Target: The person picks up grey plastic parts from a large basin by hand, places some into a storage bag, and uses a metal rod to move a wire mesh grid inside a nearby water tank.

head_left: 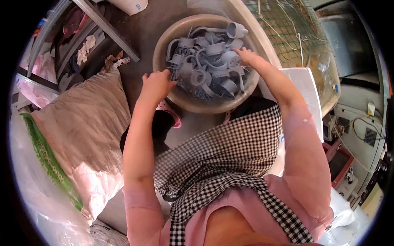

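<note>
A large round beige basin [162, 49] stands on the floor in front of me, filled with a heap of grey plastic parts [214, 49]. Each part has a short ring or cup shape, many with a curved arm, and thin spikes poke out among them. My left hand [159, 85] is at the basin's left rim, its fingers spread and their tips partly hidden by the rim and parts. Over the right side of the heap, my right hand [246, 56] has its fingers stretched beside a grey cup-shaped part [230, 59]. Neither hand visibly lifts anything.
A full woven sack [88, 110] and clear plastic with a green strip [51, 162] lie at left. Grey metal frame bars [104, 26] stand at upper left. On the right are a large tub with green netting [287, 30], a white panel [308, 94] and electrical boxes [353, 127].
</note>
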Demonstrator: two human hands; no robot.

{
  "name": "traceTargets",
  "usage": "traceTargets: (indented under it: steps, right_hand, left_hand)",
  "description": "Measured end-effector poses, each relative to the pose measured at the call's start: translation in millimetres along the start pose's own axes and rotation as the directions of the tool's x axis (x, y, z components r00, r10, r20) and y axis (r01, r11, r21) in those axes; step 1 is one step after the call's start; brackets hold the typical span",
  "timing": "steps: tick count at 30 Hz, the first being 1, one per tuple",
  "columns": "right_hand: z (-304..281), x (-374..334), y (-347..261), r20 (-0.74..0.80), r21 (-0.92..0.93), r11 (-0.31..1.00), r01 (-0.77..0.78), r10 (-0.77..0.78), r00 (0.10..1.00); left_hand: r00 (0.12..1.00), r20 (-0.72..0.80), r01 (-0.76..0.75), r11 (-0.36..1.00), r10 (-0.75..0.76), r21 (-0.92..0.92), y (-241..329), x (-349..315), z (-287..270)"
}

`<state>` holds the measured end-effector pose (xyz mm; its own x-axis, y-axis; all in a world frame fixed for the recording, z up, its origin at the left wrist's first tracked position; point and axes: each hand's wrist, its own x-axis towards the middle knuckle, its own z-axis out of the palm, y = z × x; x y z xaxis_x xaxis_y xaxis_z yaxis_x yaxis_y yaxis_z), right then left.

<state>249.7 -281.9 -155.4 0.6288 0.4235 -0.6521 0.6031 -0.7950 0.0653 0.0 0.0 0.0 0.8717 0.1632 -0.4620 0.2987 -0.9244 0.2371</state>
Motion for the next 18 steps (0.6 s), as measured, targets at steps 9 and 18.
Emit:
traceTargets:
  steps: [9,18]
  right_hand:
    - [16.9,43.7,-9.6,-0.422,-0.184,0.951,0.247,-0.304,0.854]
    - [-137.1,-85.5,-20.4,-0.694,0.376,0.566,0.733,-0.352,0.628]
  left_hand:
    - [0.975,-0.221,-0.017,1.0,0.011,-0.026,-50.8,2.9,-6.3]
    - [0.77,-0.616,-0.381,0.894,0.164,-0.238,16.0,16.3,-35.5]
